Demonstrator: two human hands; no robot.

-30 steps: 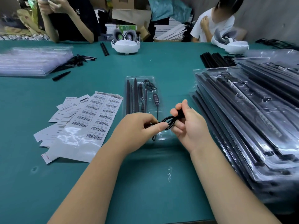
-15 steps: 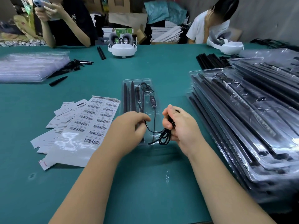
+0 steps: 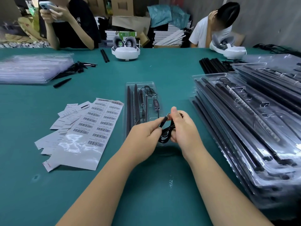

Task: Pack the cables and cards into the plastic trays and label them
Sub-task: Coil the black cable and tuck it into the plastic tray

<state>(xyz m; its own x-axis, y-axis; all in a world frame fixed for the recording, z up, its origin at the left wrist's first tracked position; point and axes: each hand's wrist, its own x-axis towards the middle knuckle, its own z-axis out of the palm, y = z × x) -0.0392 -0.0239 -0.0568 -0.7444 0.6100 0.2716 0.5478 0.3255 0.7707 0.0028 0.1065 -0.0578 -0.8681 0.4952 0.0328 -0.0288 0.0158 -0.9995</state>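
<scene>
A clear plastic tray lies in the middle of the green table, holding black rods and a black cable with an inline controller. My left hand pinches the cable's USB plug over the tray's near end. My right hand grips the coiled loops of the same black cable, thumb raised beside the plug. A sheet of barcode labels lies left of the tray, on top of loose white cards.
A tall stack of packed trays fills the right side. Empty clear trays and black spikes sit far left. Loose black rods, two white headsets and two seated people are at the far edge.
My left hand came off the tray and took the USB plug. My right hand kept its grip on the coil and rose slightly, so the plug now points up between both hands.
</scene>
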